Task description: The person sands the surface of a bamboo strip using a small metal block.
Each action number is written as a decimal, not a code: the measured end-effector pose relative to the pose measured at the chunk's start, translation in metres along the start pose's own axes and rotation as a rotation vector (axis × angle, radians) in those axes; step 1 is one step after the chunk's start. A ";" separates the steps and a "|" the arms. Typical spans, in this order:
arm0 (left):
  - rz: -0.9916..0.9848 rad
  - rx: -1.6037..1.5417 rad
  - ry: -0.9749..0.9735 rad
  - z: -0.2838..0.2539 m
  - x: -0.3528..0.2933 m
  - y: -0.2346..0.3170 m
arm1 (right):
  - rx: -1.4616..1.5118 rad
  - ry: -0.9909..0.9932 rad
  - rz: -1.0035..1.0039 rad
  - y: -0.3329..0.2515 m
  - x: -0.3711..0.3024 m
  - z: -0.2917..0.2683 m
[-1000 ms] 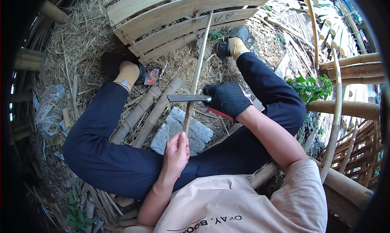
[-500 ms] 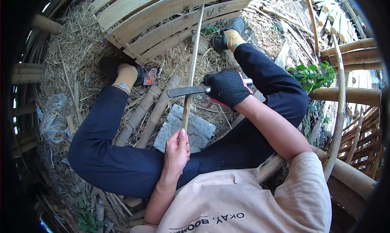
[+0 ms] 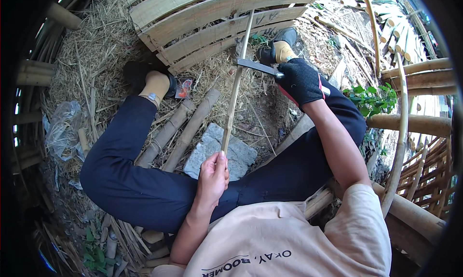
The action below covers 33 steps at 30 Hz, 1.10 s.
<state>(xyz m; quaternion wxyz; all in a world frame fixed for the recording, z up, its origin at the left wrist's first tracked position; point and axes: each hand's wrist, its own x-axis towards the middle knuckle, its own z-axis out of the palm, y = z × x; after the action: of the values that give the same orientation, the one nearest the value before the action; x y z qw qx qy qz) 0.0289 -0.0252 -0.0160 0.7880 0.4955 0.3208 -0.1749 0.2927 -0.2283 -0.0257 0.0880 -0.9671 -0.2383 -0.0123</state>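
My bare left hand point(image 3: 213, 176) grips the near end of a long, thin bamboo strip point(image 3: 233, 105), thumb along its top. The strip slants away from me, its far end reaching the wooden slatted crate. In a black and red work glove, my right hand point(image 3: 300, 81) is closed round the handle of a knife point(image 3: 260, 67) with a broad, straight blade. The blade lies across the strip, toward its far end. Under the strip's near part, between my legs, sits a grey stone block point(image 3: 205, 149).
The slatted crate point(image 3: 202, 23) stands ahead. Two bamboo poles point(image 3: 195, 125) lie left of the stone on straw-covered ground. A crumpled clear plastic bag point(image 3: 65, 127) is at far left. Green leaves point(image 3: 369, 98), upright poles and stacked bamboo point(image 3: 400, 33) are on the right.
My right hand and the knife have moved away from me along the strip and a little right. The left hand keeps its hold in nearly the same place.
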 end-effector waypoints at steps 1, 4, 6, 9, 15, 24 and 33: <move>-0.001 0.001 0.002 0.000 0.000 0.000 | 0.065 -0.037 0.016 -0.007 -0.007 0.001; -0.016 -0.021 -0.003 0.000 -0.001 0.002 | 0.224 -0.235 0.043 -0.048 -0.024 -0.022; -0.035 -0.036 -0.014 -0.001 0.001 0.001 | 0.299 -0.321 -0.056 -0.058 -0.034 -0.024; -0.040 -0.031 -0.004 0.000 -0.001 0.002 | 0.252 -0.380 -0.293 -0.059 -0.037 -0.020; -0.011 -0.011 -0.007 0.002 0.000 -0.001 | 0.188 -0.432 -0.261 -0.057 -0.041 -0.032; -0.018 -0.011 -0.018 0.000 0.001 -0.001 | 0.145 -0.368 -0.354 -0.061 -0.048 -0.002; -0.043 -0.042 -0.039 0.001 -0.003 0.003 | 0.218 -0.340 -0.382 -0.058 -0.043 0.002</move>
<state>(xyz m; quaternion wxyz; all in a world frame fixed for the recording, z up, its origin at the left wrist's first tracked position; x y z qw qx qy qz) 0.0289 -0.0252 -0.0122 0.8004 0.4683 0.3195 -0.1949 0.2274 -0.1969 -0.0209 0.1465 -0.8775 -0.4278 0.1597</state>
